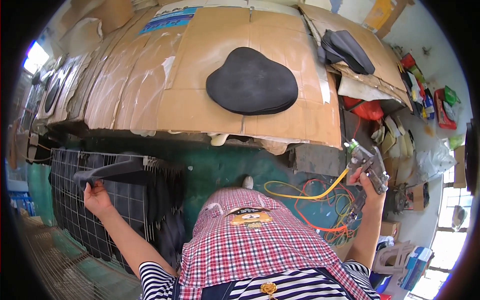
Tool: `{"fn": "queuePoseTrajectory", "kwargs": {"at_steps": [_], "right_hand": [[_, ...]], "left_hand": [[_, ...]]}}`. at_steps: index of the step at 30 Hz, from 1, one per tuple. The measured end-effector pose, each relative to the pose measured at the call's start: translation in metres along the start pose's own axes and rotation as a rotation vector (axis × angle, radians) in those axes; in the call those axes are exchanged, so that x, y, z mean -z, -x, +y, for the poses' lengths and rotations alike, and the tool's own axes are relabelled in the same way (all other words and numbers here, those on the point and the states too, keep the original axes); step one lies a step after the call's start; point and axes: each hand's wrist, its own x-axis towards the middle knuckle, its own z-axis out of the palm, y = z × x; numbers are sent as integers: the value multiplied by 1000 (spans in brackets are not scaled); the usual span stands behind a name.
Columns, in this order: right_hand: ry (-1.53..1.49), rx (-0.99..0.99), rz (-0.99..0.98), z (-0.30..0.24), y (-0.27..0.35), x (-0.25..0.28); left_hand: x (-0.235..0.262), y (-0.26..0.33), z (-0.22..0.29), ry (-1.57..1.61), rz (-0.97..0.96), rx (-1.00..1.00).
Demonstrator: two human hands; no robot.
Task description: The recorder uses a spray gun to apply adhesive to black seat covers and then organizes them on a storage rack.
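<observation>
I am holding a flat black foam piece tight in my left hand, over the wire rack. My right hand is gripping a metal spray gun.

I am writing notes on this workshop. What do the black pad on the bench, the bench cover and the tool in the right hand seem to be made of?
Pad: probably foam or rubber; matt black, soft rounded edge.
Bench cover: corrugated cardboard; brown, creased, torn, with pale smears.
Tool in the right hand: looks like bare metal; grey with a dull shine, a yellow hose attached.
</observation>
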Motion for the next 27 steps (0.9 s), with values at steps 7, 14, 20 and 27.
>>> {"fn": "queuePoseTrajectory", "kwargs": {"at_steps": [7,14,20,27], "right_hand": [[-15,122,-309,6,-20,-65],[110,97,-761,1,-14,-137],[71,87,-1005,-2,-7,-176],[93,7,-918,15,-18,-156]], "left_hand": [[94,107,88,-122,220,-309],[160,285,105,-250,687,-487],[236,420,63,-100,1379,-400],[176,339,8,-1495,1821,-394]]}}
